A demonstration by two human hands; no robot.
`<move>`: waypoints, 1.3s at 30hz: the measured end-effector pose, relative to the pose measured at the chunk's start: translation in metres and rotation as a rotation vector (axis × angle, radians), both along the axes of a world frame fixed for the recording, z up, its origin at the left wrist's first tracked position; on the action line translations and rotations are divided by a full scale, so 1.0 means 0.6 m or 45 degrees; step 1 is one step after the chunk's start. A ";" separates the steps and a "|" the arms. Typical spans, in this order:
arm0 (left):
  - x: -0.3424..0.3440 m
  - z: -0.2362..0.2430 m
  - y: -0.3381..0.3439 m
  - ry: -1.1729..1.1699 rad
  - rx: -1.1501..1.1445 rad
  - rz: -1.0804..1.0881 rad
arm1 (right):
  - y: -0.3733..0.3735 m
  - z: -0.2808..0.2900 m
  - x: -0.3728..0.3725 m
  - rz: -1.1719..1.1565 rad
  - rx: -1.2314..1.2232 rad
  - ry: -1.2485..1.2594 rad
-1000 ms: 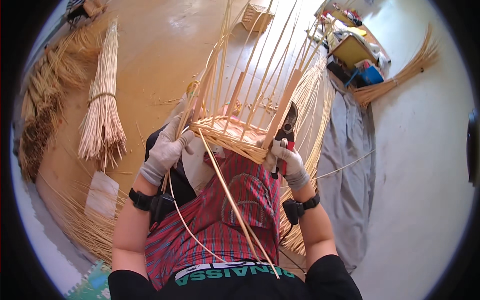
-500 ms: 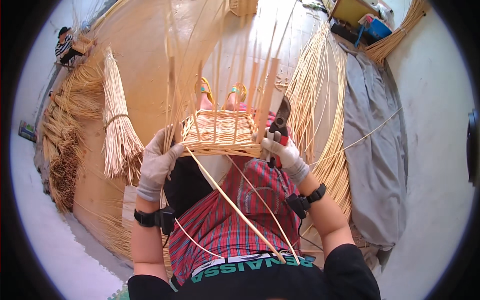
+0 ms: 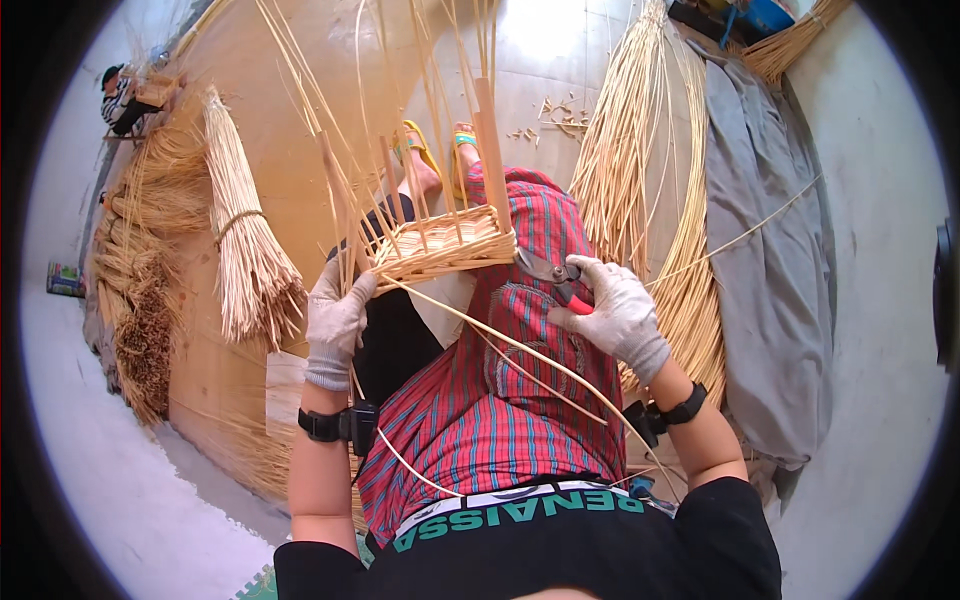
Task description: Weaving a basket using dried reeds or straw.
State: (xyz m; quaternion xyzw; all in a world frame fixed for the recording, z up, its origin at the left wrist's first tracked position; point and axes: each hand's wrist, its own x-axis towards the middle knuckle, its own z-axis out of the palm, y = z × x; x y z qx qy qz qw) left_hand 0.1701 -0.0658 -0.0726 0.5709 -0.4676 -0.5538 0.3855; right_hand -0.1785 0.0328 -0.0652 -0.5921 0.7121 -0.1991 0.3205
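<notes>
A partly woven wicker basket, with tall upright stakes, tilts above my lap. Gloved, my left hand grips its left near corner, thumb on the woven rim. My right hand, also gloved, is closed around red-handled pruning shears. Their dark blades point left and meet the basket's right near corner; whether they touch it I cannot tell. From the left corner a long pale cane strand runs down to the right across my lap.
A tied bundle of cane lies to the left, beside darker stacked bundles. Long loose canes and a grey cloth lie on the right. Short offcuts dot the floor. Another person sits far left.
My right hand has come off the basket and swung the shears so their blades point at its right corner. The basket has tilted, its right side higher, and the strand lies further right.
</notes>
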 end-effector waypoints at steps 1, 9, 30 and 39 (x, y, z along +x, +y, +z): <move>0.000 -0.001 0.000 0.000 -0.002 0.023 | 0.004 0.010 -0.003 0.028 -0.042 0.174; -0.002 -0.005 -0.004 -0.042 -0.030 0.035 | 0.002 0.041 -0.007 0.132 -0.136 0.439; -0.007 0.008 -0.007 -0.053 -0.032 0.060 | -0.041 -0.019 -0.034 0.261 -1.065 0.890; -0.010 0.008 -0.006 -0.110 -0.028 0.053 | -0.063 -0.017 -0.042 0.436 -0.987 0.776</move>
